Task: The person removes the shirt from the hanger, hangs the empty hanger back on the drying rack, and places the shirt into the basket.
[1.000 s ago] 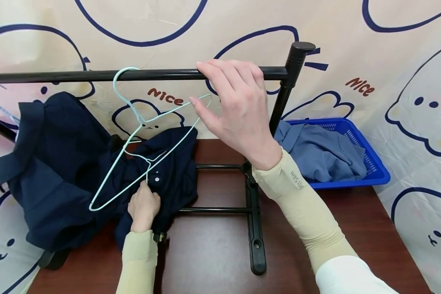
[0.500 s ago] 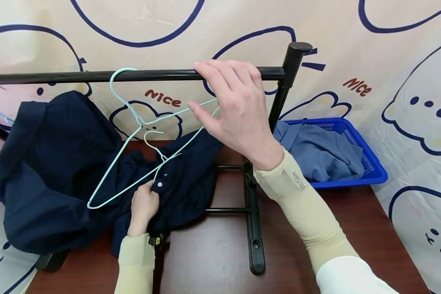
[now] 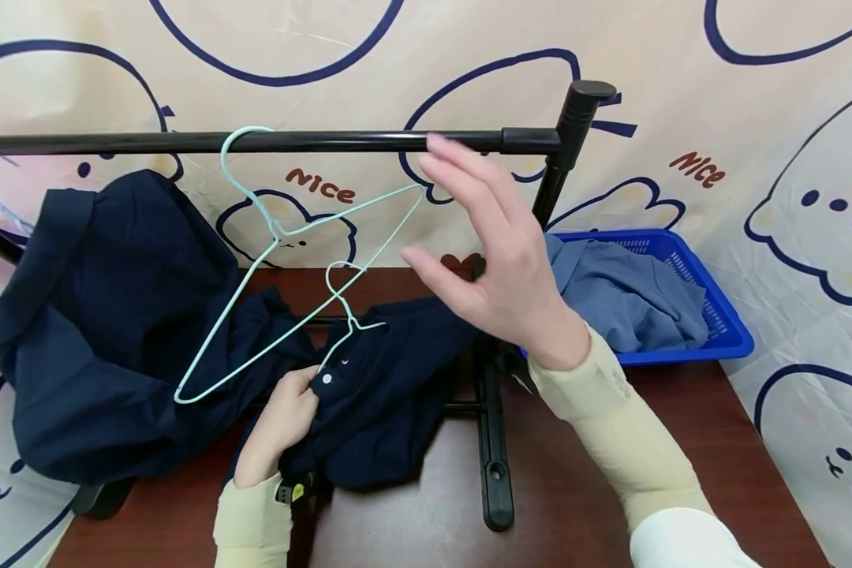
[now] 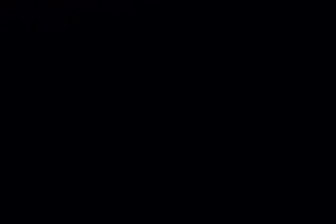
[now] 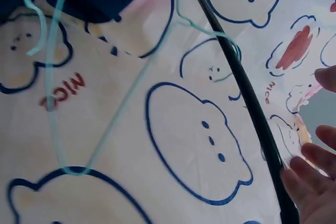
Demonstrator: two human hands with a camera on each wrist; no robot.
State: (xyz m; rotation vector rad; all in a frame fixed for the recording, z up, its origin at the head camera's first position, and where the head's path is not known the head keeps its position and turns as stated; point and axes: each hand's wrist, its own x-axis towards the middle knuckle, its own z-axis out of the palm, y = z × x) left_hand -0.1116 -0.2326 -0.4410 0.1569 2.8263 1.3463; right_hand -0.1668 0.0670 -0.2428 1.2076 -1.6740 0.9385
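Observation:
A navy buttoned shirt (image 3: 397, 371) spreads low over the table, with a mint-green hanger (image 3: 348, 304) running into it and its hook sticking up. My left hand (image 3: 284, 410) has its fingers curled on the shirt at the hanger's lower arm. My right hand (image 3: 504, 260) is raised in front of the black rail (image 3: 355, 142), fingers spread and holding nothing. In the right wrist view its fingers (image 5: 310, 174) lie beside the rail. A second mint hanger (image 3: 229, 304), bare, hangs from the rail in front of the shirt. The left wrist view is black.
Another navy garment (image 3: 113, 339) hangs at the left. At the back right, a blue basket (image 3: 734, 335) holds a greyish-blue cloth (image 3: 632, 304). The rack's upright (image 3: 575, 130) and foot (image 3: 495, 473) stand right of centre on the brown table (image 3: 575, 489).
The left hand has drawn the shirt and its hanger rightward and toward me. The right hand has let go of the rail and moved right and down, its fingers spread.

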